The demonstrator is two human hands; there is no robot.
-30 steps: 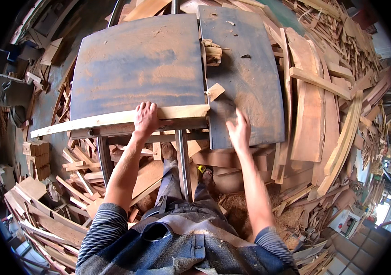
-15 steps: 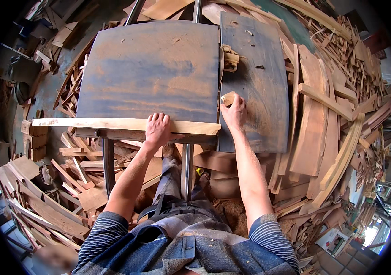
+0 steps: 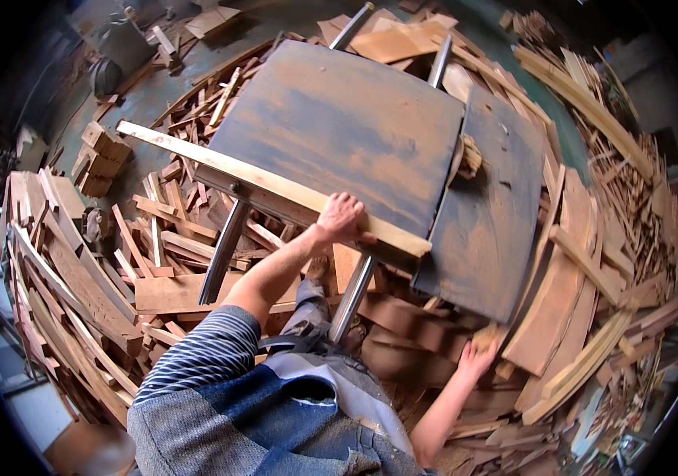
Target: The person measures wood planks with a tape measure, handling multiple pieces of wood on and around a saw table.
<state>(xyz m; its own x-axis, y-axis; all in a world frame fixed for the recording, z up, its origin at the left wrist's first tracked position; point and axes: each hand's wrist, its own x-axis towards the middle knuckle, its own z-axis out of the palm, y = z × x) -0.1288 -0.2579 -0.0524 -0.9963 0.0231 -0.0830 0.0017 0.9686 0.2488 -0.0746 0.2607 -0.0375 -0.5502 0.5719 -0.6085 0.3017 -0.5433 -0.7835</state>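
Since half a second ago the right hand [image 3: 475,358] has come off the table top and dropped to about 5 o'clock, where its fingers curl around a small wooden offcut [image 3: 483,338] held over the scrap heap; how tightly they close cannot be told. The left hand [image 3: 340,218] stays at the middle of the view, palm down with fingers spread flat on a long pale wooden strip [image 3: 267,184], pressing rather than gripping it. That strip lies along the near edge of the saw table [image 3: 339,127], running from 10 o'clock toward the centre. A narrower dark table leaf [image 3: 490,230] sits just beside the main top at 3 o'clock, with the blade guard [image 3: 468,155] in the slot between them. Two metal rails [image 3: 355,293] slope beneath the table. Piles of wood scrap [image 3: 593,262] surround everything.
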